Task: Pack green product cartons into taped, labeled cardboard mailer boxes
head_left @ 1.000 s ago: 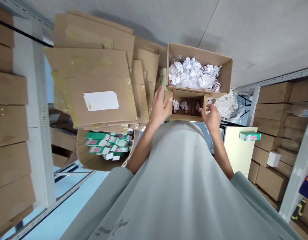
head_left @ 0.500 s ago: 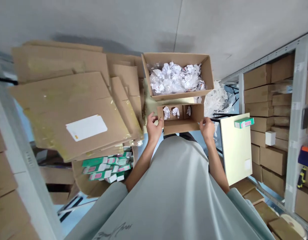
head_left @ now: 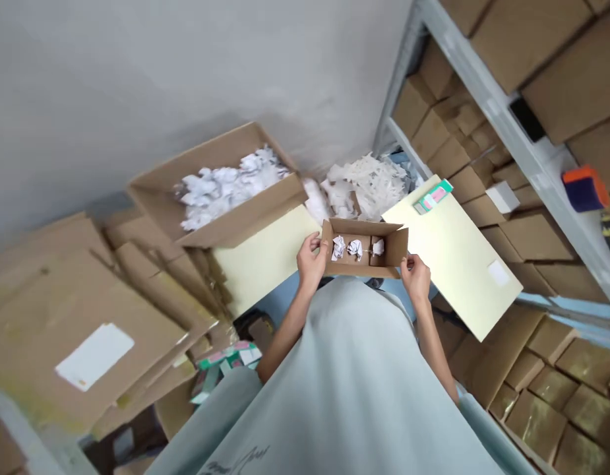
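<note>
Around you there is a tall shelf (head_left: 487, 105) full of brown cartons, then a heap of flat cardboard sheets (head_left: 87, 316) on your left. On the pale table (head_left: 265, 254) stands a big open box (head_left: 245, 214) filled with crumpled white paper.

In front of your chest you hold a small box (head_left: 364, 247), lifted off the table. Your left hand (head_left: 310, 262) is closed on its left end and your right hand (head_left: 416, 280) is closed on its right end. Inside lie only three paper balls (head_left: 355, 248), so I judge the filling is just started and most of the space is still free.

Compared with half a second ago, the small box is away from the big box and nearer to your body, and your view is turned to the right.
</note>
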`<action>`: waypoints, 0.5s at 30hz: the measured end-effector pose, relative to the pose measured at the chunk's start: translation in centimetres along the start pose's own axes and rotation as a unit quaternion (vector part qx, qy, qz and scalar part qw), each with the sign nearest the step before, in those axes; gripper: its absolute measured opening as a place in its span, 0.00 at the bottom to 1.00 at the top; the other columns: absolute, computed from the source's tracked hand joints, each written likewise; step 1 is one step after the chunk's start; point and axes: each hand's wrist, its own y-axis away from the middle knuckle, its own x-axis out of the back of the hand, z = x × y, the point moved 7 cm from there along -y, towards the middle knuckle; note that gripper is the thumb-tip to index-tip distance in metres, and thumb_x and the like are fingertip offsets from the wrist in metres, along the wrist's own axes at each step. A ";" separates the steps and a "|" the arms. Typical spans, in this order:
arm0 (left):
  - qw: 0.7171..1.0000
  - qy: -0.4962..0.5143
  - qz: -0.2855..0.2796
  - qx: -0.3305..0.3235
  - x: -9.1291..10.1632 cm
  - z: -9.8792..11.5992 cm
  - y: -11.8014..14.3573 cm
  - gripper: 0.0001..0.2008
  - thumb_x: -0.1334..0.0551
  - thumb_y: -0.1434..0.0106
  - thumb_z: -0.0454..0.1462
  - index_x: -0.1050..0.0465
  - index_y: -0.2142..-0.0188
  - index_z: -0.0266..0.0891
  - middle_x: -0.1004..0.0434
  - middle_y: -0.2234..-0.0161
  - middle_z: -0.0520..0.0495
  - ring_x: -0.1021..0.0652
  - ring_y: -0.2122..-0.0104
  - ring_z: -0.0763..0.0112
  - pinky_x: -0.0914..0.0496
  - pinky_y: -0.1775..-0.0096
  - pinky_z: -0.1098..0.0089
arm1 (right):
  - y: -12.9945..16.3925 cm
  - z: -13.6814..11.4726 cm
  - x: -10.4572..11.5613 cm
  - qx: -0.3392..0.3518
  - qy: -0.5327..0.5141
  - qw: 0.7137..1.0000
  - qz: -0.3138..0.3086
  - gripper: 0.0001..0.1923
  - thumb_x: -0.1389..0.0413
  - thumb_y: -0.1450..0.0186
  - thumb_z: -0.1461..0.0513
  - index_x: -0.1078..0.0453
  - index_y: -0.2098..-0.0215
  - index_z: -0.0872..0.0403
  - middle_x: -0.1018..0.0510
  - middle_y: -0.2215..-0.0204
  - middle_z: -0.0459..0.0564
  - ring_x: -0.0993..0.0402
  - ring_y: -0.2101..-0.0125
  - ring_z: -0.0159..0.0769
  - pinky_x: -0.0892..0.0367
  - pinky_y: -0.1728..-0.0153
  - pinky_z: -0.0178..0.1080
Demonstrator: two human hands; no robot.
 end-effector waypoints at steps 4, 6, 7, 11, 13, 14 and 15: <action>0.995 -0.027 -0.091 -0.023 -10.1 2.8 1.1 0.22 0.31 0.34 0.42 0.19 0.42 0.39 0.13 0.59 0.44 0.13 0.57 0.60 0.18 0.45 0.58 | -0.8 8.2 5.0 -0.070 -0.057 0.995 0.040 0.12 0.48 0.25 0.54 0.24 0.59 0.47 0.09 0.59 0.58 0.11 0.57 0.51 0.22 0.49 0.47; 0.989 -0.041 -0.140 -0.032 -15.3 4.1 2.0 0.20 0.30 0.34 0.42 0.19 0.45 0.38 0.12 0.59 0.43 0.13 0.58 0.61 0.17 0.46 0.59 | -1.0 12.4 7.7 -0.103 -0.078 0.989 0.070 0.12 0.48 0.25 0.54 0.23 0.58 0.48 0.09 0.59 0.59 0.11 0.57 0.52 0.22 0.49 0.47; 0.985 -0.046 -0.164 -0.037 -17.9 4.8 2.6 0.18 0.30 0.34 0.42 0.18 0.47 0.38 0.12 0.59 0.42 0.12 0.58 0.61 0.17 0.47 0.60 | -0.9 14.5 9.0 -0.121 -0.088 0.985 0.088 0.12 0.48 0.26 0.54 0.23 0.58 0.49 0.09 0.59 0.59 0.11 0.57 0.52 0.22 0.49 0.47; 0.963 -0.034 -0.259 -0.060 -27.5 7.7 5.5 0.14 0.27 0.36 0.45 0.19 0.56 0.39 0.11 0.60 0.42 0.12 0.60 0.61 0.17 0.53 0.63 | 0.6 22.2 13.6 -0.208 -0.105 0.956 0.177 0.14 0.48 0.26 0.53 0.23 0.57 0.49 0.09 0.58 0.61 0.12 0.60 0.51 0.23 0.51 0.47; 0.951 -0.021 -0.299 -0.075 -31.2 9.2 6.5 0.14 0.27 0.37 0.46 0.19 0.58 0.39 0.11 0.62 0.43 0.12 0.62 0.63 0.17 0.56 0.65 | 1.5 24.7 14.8 -0.248 -0.107 0.937 0.222 0.15 0.48 0.27 0.51 0.23 0.57 0.50 0.10 0.59 0.61 0.13 0.61 0.51 0.23 0.51 0.48; 0.946 -0.018 -0.312 -0.082 -32.8 9.8 6.6 0.14 0.27 0.37 0.46 0.19 0.59 0.40 0.11 0.62 0.44 0.12 0.62 0.63 0.18 0.57 0.66 | 1.8 25.3 14.9 -0.260 -0.111 0.930 0.236 0.16 0.48 0.27 0.50 0.23 0.57 0.50 0.10 0.59 0.62 0.13 0.61 0.52 0.23 0.52 0.48; 0.943 -0.018 -0.320 -0.088 -34.1 10.3 6.4 0.14 0.27 0.37 0.46 0.19 0.59 0.40 0.11 0.62 0.45 0.12 0.62 0.64 0.18 0.57 0.67 | 1.8 25.6 14.8 -0.264 -0.119 0.926 0.241 0.18 0.48 0.27 0.49 0.23 0.56 0.51 0.10 0.60 0.61 0.13 0.62 0.51 0.23 0.52 0.48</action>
